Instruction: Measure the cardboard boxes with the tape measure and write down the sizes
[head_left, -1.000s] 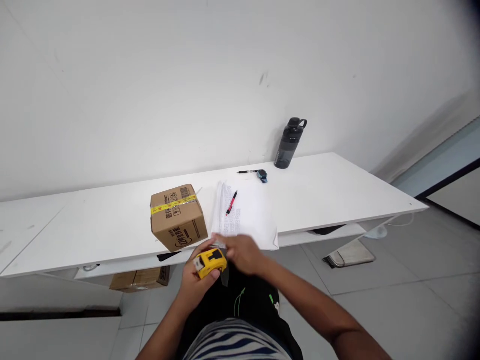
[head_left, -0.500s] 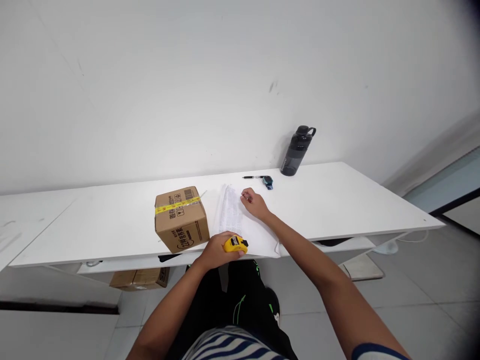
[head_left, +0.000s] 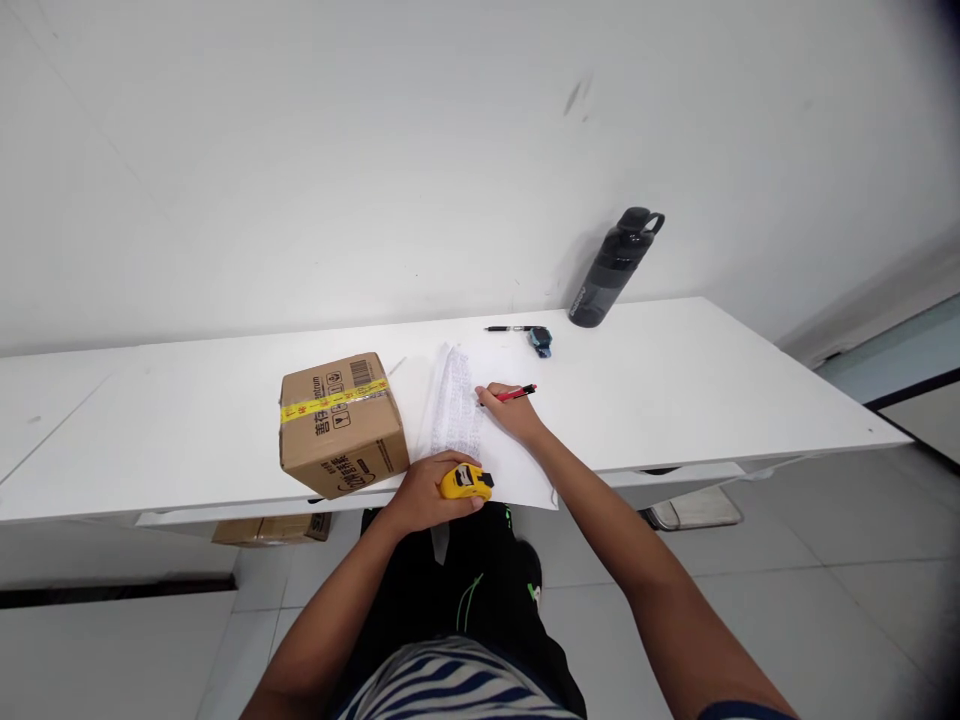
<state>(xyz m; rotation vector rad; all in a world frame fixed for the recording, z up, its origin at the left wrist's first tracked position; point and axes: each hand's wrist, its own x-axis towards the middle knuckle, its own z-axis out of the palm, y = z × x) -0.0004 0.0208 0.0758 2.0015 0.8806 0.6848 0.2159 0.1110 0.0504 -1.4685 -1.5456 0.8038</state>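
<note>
My left hand [head_left: 429,492] is closed around a yellow tape measure [head_left: 465,481] at the front edge of the white table, over the lower part of the paper. In my right hand [head_left: 506,410] is a red pen [head_left: 516,394] with a black end, held in a writing grip. Its tip points at the sheets of paper [head_left: 459,405], which carry dense handwriting on the left side. A cardboard box [head_left: 345,425] with yellow tape across its top stands just left of the papers.
Behind the papers lie a black pen [head_left: 510,328] and a dark blue watch [head_left: 539,342]. A dark water bottle [head_left: 613,268] stands near the wall on the white table [head_left: 712,400]. Below the table, another cardboard box [head_left: 271,530] sits at the left.
The red pen now shows in my right hand, where fingers mostly hid it before. My view has shifted slightly; the left hand keeps hold of the tape measure.
</note>
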